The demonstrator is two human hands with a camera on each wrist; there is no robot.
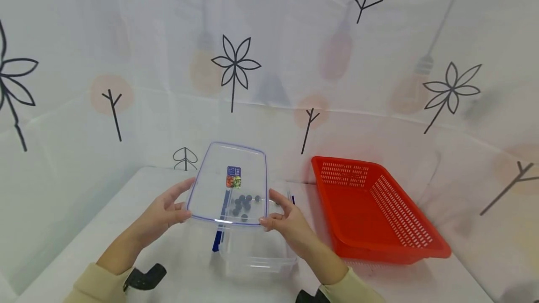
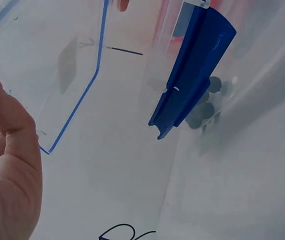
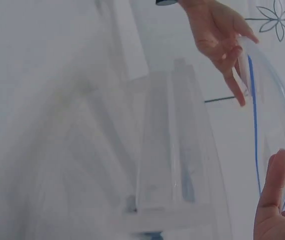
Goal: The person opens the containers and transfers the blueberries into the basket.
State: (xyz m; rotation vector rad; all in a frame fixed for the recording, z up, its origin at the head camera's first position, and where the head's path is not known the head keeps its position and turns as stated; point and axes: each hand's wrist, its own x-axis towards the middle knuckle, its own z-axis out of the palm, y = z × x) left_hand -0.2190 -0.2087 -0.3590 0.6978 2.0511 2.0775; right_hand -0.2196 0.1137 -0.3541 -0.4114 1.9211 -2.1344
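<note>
Clearly, most of the risk sits with the clear lid (image 1: 210,195), which is tilted in the air above the clear plastic container (image 1: 258,262) on the white tabletop (image 1: 185,268), apart from its rim. Both hands grip it, the left hand (image 1: 162,207) at the left edge and the right hand (image 1: 291,223) at the right, with the thumbs low near the front corners. Because the hold appears to rest on fingertips against smooth plastic, one side slipping would probably swing the lid down onto the container or the small dark balls (image 1: 242,204) inside. A corner striking the wall might jolt the container and set those balls rolling, since they look loose. The blue clasp (image 2: 195,70) juts outward from the container's left side, so a low edge could catch on it; pressed there, it might bend or tip the container. Moving the lid far right could knock the red plastic basket (image 1: 379,252) standing beside the container. Whether the lid's edge is wet or slick, I cannot tell.
</note>
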